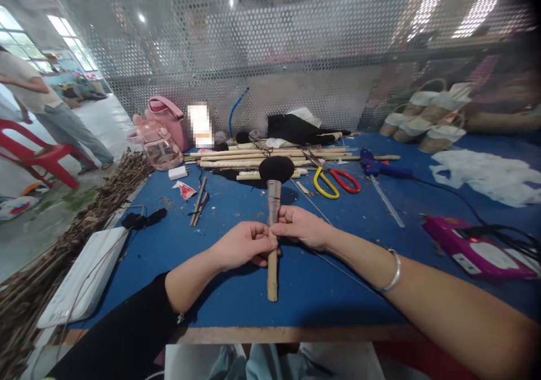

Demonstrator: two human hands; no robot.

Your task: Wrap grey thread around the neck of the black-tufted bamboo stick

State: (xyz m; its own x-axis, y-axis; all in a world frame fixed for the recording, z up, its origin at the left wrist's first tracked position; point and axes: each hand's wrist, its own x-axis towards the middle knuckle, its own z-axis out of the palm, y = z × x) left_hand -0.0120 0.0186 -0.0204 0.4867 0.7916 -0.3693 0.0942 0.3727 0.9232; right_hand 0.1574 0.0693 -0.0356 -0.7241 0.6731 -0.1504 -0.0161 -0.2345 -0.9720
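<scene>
I had both hands, left (243, 244) and right (298, 226), closed around the bamboo stick (273, 273) above the bench (236, 306); its black foam head (276, 169) could twist loose if I gripped unevenly.
</scene>
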